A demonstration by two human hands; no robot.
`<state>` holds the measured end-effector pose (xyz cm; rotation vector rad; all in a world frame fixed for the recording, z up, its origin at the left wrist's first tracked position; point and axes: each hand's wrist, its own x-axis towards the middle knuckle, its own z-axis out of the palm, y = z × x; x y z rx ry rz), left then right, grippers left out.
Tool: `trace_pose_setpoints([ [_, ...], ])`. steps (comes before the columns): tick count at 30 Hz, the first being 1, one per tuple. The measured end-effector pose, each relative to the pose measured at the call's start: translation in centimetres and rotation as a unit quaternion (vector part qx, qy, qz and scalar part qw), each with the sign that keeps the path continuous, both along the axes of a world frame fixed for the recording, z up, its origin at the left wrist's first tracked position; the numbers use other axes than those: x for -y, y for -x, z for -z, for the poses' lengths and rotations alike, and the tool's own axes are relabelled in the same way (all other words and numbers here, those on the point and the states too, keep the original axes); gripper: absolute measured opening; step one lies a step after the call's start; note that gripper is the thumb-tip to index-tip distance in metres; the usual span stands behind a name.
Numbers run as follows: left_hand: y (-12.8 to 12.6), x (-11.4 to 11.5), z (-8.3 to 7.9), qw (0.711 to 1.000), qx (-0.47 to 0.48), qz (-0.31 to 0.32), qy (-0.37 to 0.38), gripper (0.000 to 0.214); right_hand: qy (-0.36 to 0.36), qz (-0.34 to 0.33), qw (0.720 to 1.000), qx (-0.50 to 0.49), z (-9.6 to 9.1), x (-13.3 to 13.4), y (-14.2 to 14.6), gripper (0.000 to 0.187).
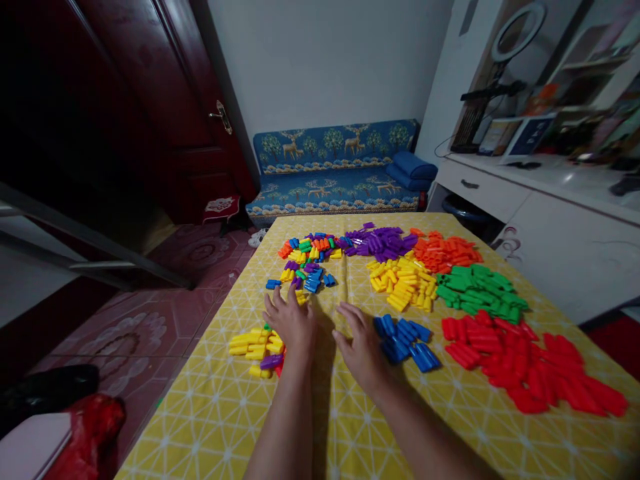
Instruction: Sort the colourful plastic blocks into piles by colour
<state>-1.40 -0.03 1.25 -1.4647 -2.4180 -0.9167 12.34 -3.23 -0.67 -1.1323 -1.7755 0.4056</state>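
Note:
My left hand is spread above the table, its fingertips close to a few yellow and blue plastic pieces; nothing shows in it. A small group of yellow pieces with a purple piece lies beside it, partly hidden by the hand. Beyond the fingers is a mixed-colour pile, with loose blue pieces nearer. My right hand has its fingers apart and holds nothing visible. Just right of it lie blue pieces. Sorted piles follow: yellow, purple, orange, green and red.
A yellow patterned cloth covers the table. Past its far edge stands a blue sofa. On the right is a white cabinet with a ring light; a dark red door is on the left.

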Motion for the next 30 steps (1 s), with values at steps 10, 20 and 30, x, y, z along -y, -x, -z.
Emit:
trace_pose_setpoints([
  [10, -0.9, -0.6, 0.2, 0.925, 0.253, 0.283, -0.013, 0.039, 0.018, 0.013, 0.998, -0.053, 1.3, -0.1, -0.4, 0.043],
  [20, -3.8, 0.7, -0.1, 0.737, 0.519, 0.431, 0.045, 0.053, -0.025, 0.094, 0.991, -0.095, -0.1, 0.0, -1.3, 0.040],
  [30, -4.1, 0.8, 0.6, 0.805, 0.384, 0.449, 0.056, 0.016, -0.067, 0.016, 0.997, -0.020, -1.7, -0.2, -2.9, 0.022],
])
